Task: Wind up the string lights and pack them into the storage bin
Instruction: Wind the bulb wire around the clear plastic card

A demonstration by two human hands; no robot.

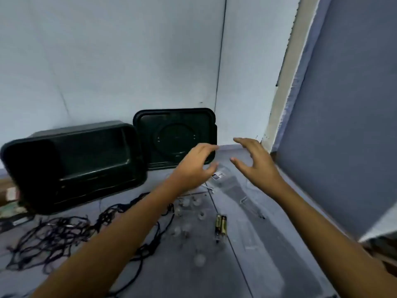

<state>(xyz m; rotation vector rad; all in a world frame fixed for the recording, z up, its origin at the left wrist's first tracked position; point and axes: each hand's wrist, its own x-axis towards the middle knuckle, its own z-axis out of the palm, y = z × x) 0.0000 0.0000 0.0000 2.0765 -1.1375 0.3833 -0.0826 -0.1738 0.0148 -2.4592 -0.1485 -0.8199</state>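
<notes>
Left hand [194, 166] and right hand [255, 163], empty and loose-fingered, near the storage bin [86, 151]

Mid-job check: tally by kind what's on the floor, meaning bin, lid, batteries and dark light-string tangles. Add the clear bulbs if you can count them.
Storage bin: 1
Lid: 1
Batteries: 2
Dark string-light tangle: 1
Total: 5
Clear bulbs: several, too blurred to count, left out of the total.

The grey floor [257, 265] carries a black bin [71, 166] on its side, its lid [171, 136] upright beside it, tangled string lights [53, 235], clear bulbs [199, 259] and two batteries [220, 226].
</notes>
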